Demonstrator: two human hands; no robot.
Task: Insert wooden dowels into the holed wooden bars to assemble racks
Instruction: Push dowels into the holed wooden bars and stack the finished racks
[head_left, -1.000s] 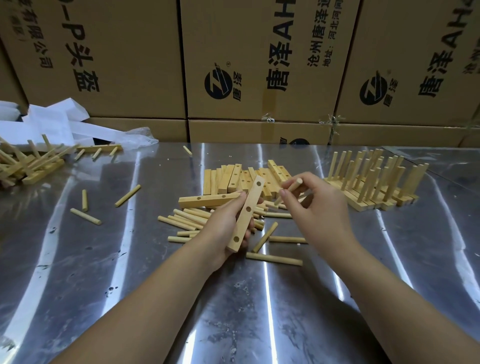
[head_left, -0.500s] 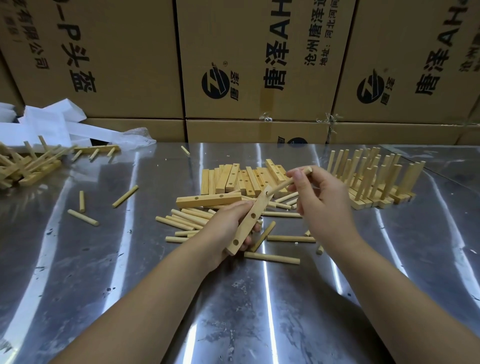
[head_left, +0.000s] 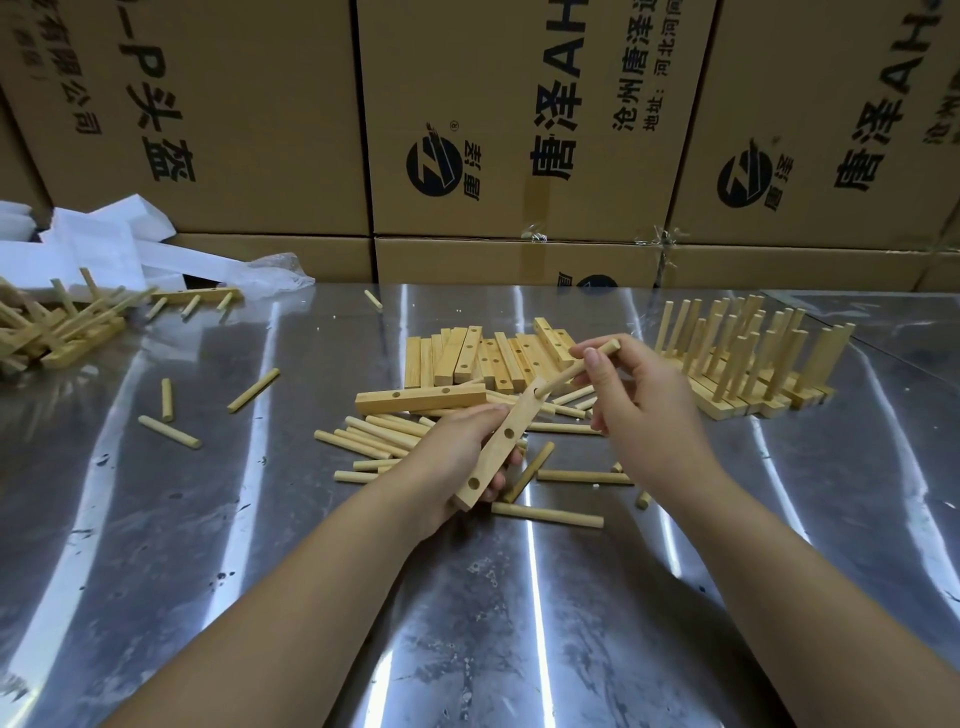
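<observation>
Steel table before cartons; left hand grips a bar, right hand pinches a dowel, seemingly entering it.

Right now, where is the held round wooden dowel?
Head view, centre: right hand pinches the dowel, tip in the far hole of the left hand's holed wooden bar.

The left hand grips a holed wooden bar, tilted above the steel worktop. The right hand pinches a dowel whose lower end sits at the bar's farthest hole. Loose dowels lie beneath, a pile of bars lies behind, and finished racks stand at the right before cardboard boxes.
</observation>
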